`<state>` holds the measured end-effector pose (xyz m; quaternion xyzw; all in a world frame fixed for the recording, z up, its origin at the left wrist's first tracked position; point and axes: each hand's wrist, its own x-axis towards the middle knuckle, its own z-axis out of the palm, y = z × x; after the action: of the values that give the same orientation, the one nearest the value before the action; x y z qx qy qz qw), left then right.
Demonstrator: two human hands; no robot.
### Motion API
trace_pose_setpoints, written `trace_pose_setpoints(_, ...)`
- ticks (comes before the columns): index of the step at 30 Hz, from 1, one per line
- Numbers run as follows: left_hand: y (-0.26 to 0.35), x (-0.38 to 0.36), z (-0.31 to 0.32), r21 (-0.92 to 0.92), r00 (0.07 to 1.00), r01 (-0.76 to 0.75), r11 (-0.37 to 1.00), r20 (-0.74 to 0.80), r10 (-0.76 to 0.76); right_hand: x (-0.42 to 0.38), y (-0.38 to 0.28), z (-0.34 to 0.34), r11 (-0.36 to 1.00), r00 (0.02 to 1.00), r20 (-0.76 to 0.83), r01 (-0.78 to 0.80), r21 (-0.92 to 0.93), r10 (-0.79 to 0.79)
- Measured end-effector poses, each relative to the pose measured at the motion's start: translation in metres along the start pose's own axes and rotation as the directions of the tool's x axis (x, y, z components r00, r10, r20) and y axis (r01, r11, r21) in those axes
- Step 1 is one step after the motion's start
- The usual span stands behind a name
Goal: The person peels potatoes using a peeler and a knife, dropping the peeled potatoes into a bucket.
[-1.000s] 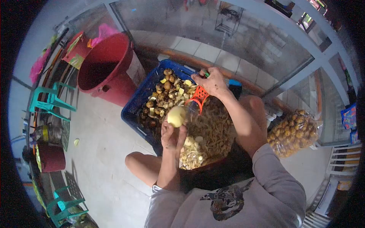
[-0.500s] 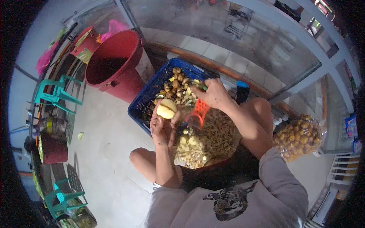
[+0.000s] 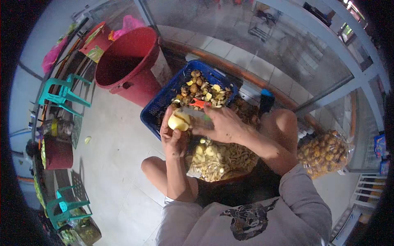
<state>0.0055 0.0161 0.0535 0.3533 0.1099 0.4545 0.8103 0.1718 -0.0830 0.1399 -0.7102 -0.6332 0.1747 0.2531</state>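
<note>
My left hand (image 3: 174,137) cups a pale yellow peeled potato (image 3: 179,121) with a dark brown strip of skin across it. Close against its right side is my right hand (image 3: 227,124), its fingers closed on a peeler whose orange part (image 3: 200,103) sticks out beyond them. A green bit shows between those fingers, and the area beside the potato is smeared by motion. Below both hands, a heap of pale peelings (image 3: 230,158) lies in front of my lap, with several peeled potatoes (image 3: 210,151) on it.
A blue crate (image 3: 152,110) ahead holds unpeeled potatoes (image 3: 196,84) and pale pieces. A big red bin (image 3: 127,92) stands left of it, near teal plastic stools (image 3: 61,95). At the right sits a clear bag of potatoes (image 3: 326,153). Glass panels (image 3: 295,57) line the far side.
My right hand has come down and left with the peeler, right up to the potato. My left hand still holds the potato in nearly the same place.
</note>
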Motion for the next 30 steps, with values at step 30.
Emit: trace_pose_setpoints(30,-0.012,-0.008,0.004,0.332,0.984,-0.172,0.927,0.02,0.175,-0.008,-0.004,0.017,0.978,0.998,-0.052,0.036,-0.205,-0.047)
